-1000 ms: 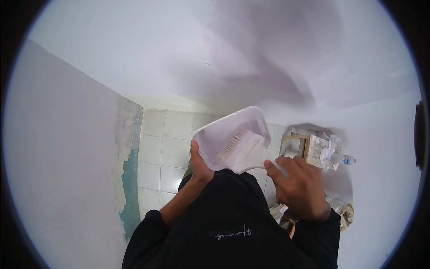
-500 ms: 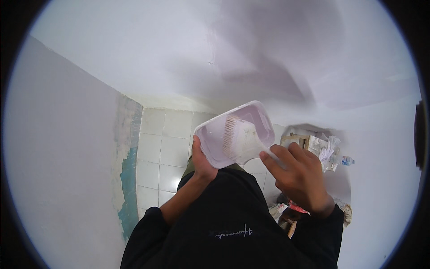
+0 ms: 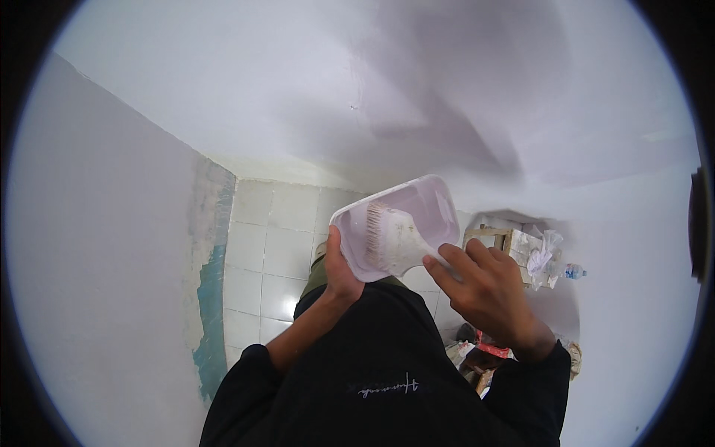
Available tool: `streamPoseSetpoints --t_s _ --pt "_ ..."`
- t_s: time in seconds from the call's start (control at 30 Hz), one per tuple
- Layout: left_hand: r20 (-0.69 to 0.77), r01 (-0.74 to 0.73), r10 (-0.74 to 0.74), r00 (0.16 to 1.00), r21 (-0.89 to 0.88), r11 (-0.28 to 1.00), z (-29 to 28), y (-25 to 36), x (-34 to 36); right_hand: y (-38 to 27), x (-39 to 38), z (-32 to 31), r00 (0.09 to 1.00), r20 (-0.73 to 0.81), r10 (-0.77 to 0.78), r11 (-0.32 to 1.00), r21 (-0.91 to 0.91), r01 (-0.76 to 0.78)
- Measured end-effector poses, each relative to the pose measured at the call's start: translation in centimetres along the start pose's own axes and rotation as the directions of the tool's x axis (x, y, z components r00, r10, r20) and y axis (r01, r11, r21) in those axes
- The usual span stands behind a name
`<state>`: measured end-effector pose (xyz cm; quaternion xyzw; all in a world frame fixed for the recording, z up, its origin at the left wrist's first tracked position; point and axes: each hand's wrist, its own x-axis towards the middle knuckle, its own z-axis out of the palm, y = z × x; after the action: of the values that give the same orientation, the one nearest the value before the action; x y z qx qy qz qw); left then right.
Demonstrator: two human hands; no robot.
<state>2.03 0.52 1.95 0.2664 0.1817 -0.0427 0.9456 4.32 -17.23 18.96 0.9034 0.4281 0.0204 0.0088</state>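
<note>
My left hand [image 3: 343, 272] grips the lower left corner of a white plastic tub [image 3: 434, 195], thumb over its rim. Pale lilac paint coats the inside of the tub, which is tilted in front of my body. My right hand [image 3: 482, 287] is closed round the handle of a wide white paintbrush [image 3: 402, 238]. The brush head lies inside the tub, its paint-caked bristles pointing left, near the left inner wall. Whether the bristles touch the bottom I cannot tell.
A pale wall [image 3: 246, 97] rises ahead, and another wall [image 3: 119, 246] stands at the left with a peeling teal patch [image 3: 212, 320]. White floor tiles [image 3: 246, 246] lie below. To the right are a small wooden cabinet [image 3: 514, 249], plastic bags [image 3: 546, 251] and a water bottle [image 3: 573, 271].
The tub has shifted slightly right and tipped a little differently. The brush has slid slightly left and down inside it, with my right hand moving along.
</note>
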Motion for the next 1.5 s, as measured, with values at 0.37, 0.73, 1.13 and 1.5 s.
streamPoseSetpoints --t_s 0.37,0.73,1.13,1.5 --pt "-0.056 -0.057 0.056 0.997 -0.025 0.998 -0.5 0.5 0.4 0.1 -1.6 0.6 0.982 -0.103 0.16 0.982 0.121 -0.147" --pt "-0.108 -0.049 0.05 0.993 0.008 0.999 0.3 1.0 0.6 0.5 -2.1 1.1 0.962 -0.195 0.191 0.975 0.151 -0.163" --pt "-0.105 -0.073 0.072 0.992 0.002 0.997 0.4 1.3 0.9 1.3 -3.1 3.1 0.904 -0.31 0.296 0.947 0.22 -0.235" --pt "-0.054 -0.055 0.055 0.997 -0.011 0.998 -0.1 1.5 1.2 -0.4 -2.7 4.2 0.873 -0.326 0.362 0.911 0.324 -0.257"
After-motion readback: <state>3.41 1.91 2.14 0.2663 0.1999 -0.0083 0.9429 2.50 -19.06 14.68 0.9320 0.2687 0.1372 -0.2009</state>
